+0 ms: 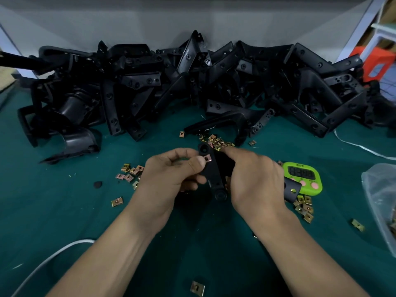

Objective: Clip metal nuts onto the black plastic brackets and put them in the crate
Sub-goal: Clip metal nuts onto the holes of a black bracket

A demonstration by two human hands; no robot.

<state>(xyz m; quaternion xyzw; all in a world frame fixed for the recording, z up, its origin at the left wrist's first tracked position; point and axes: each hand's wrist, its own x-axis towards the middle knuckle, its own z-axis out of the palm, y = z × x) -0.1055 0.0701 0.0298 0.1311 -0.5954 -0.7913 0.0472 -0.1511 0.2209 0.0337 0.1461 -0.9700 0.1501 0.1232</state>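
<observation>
- green table (64, 221) fills the view, a grey wall behind it
- pile (192, 82) of black brackets runs along the table's far side, left to right
- left hand (169, 176) grips the bracket (211, 174) from the left, fingers curled under it, thumb pressing just beside the nut (208, 158)
- right hand (255, 179) clamps the bracket's right side, fingers curled round it, forefinger stretched toward the pile
- clear bag (381, 200) lies at the right edge
- bracket is held between both hands above the table's middle, its strip tilted, one end toward the pile
- green timer (303, 176) lies just right of the right hand
- loose nuts (216, 141) lie scattered beyond the hands, more beside the left hand and below the timer
- nut sits clipped on the bracket's far end
</observation>
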